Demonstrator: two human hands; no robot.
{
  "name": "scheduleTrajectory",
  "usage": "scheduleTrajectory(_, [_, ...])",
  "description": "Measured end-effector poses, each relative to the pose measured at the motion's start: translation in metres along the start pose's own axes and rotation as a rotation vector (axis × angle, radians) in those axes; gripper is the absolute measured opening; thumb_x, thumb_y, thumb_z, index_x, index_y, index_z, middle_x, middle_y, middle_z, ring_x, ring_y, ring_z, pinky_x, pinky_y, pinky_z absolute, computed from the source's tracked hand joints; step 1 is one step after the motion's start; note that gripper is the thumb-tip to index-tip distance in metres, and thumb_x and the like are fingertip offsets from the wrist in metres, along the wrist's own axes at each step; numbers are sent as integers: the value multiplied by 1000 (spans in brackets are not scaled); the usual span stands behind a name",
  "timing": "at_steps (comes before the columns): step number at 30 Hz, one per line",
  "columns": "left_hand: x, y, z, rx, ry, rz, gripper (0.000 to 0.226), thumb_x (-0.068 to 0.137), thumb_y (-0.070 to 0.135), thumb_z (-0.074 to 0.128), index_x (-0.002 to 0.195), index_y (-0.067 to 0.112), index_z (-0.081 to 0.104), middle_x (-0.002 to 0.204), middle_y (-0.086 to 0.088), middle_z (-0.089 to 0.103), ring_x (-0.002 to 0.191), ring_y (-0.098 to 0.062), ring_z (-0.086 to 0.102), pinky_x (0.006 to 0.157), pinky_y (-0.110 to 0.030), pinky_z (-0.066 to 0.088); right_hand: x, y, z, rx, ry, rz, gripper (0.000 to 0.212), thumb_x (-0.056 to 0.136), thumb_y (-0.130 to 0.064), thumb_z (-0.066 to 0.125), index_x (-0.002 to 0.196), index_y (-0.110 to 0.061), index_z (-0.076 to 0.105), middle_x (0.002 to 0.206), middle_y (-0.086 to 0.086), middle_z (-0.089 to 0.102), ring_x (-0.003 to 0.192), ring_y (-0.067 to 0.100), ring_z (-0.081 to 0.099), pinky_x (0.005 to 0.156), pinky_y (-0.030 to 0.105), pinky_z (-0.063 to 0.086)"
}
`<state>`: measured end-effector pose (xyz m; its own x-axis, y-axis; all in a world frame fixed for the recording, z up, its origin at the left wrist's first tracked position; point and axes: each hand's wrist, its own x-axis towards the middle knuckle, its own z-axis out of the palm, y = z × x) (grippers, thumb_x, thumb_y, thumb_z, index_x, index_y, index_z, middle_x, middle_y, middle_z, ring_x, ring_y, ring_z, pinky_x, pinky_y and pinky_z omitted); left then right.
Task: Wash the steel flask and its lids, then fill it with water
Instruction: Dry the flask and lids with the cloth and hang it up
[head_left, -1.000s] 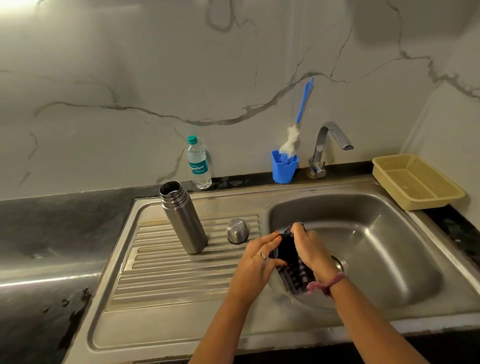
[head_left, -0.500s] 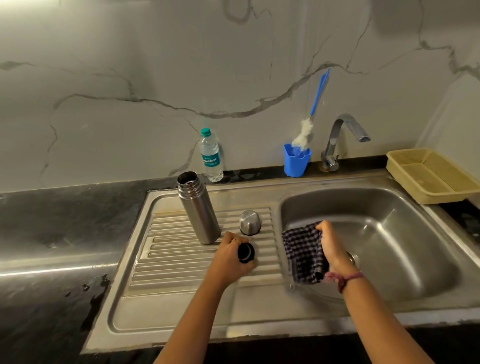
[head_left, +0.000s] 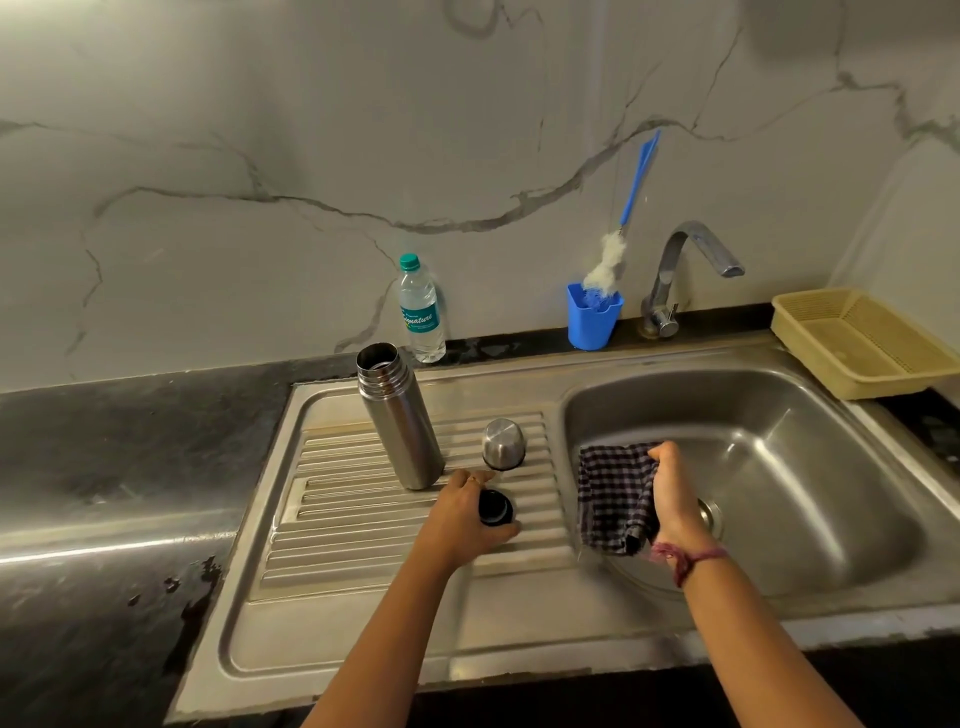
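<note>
The open steel flask (head_left: 400, 415) stands upright on the ribbed drainboard (head_left: 363, 519). A steel cup lid (head_left: 503, 444) sits upside down on the drainboard just right of the flask. My left hand (head_left: 467, 519) grips the small black inner lid (head_left: 494, 507) on or just above the drainboard, in front of the steel lid. My right hand (head_left: 672, 499) holds a dark checked cloth (head_left: 613, 499) that hangs over the left side of the sink basin (head_left: 779, 467).
The tap (head_left: 685, 270) stands behind the basin, with no water seen running. A blue cup with a bottle brush (head_left: 592, 317) and a plastic water bottle (head_left: 421, 312) stand along the wall. A yellow basket (head_left: 862, 343) sits at the far right. Dark counter lies to the left.
A second ago both hands rubbed the black lid with the cloth over the basin. My left hand has since carried the lid left to the drainboard, while my right hand keeps the cloth.
</note>
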<state>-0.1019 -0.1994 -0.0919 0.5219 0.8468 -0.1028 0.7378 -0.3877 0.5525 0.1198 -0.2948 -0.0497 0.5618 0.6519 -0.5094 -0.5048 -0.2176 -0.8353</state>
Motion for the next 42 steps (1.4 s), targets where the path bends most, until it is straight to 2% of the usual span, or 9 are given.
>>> scheduleTrajectory(5, [7,4,-11,6,15,8,91,72,66,74,142,17,46,131,-1,47,121,-19,50,106,-32,42,4,0,-1,32,28,-26,25,90,-34,36,82,-19,52,75,6,58,70,24,56,63,31,47])
scheduleTrajectory(9, [24,14,-20,-64,118,18,72,80,55,73,135,13,52,128,-3,50,120,-20,51,103,-26,39,8,-2,-3,51,74,-25,21,90,-35,37,80,-21,49,76,7,55,70,22,53,62,31,44])
scheduleTrajectory(11, [36,19,-24,-117,149,-12,70,83,47,73,138,13,49,132,-6,49,123,-22,50,105,-30,39,8,-4,-4,63,101,-29,24,92,-32,38,74,-20,48,68,4,55,65,20,51,59,30,42])
scheduleTrajectory(15, [60,23,-26,-198,99,-130,94,78,42,79,151,10,30,149,-10,39,136,-25,42,113,-39,37,9,-10,-6,77,130,-70,29,95,-30,36,72,-18,48,70,2,52,65,19,50,58,30,42])
scheduleTrajectory(21, [82,18,-15,-195,-4,-144,114,67,34,90,153,4,22,154,-14,34,139,-28,39,110,-31,35,17,-13,-15,119,136,-52,27,95,-31,37,76,-18,51,71,3,54,65,20,52,58,29,42])
scheduleTrajectory(26, [93,11,-10,-169,17,-148,98,65,30,91,144,5,40,139,-11,50,127,-27,50,96,-23,39,21,-18,-23,108,109,-48,31,97,-30,34,84,-13,57,76,6,59,69,22,56,58,30,46])
scheduleTrajectory(31, [96,12,-8,-166,58,-116,70,65,26,91,123,8,57,116,-6,63,100,-19,58,80,-21,42,31,-20,-37,89,139,-44,31,93,-34,41,88,-14,64,88,9,65,79,26,63,64,32,50])
scheduleTrajectory(38, [96,59,-15,-185,104,-58,74,70,29,87,133,13,53,119,-1,55,108,-18,53,88,-25,44,39,-35,-60,108,81,-6,35,96,-34,38,96,-11,63,87,10,65,79,27,61,68,33,50])
scheduleTrajectory(42, [91,106,-15,-262,71,-33,76,70,26,87,136,21,49,122,1,51,106,-14,52,87,-24,43,41,-45,-73,116,32,33,40,94,-39,37,101,-14,67,91,11,69,83,28,63,73,36,51])
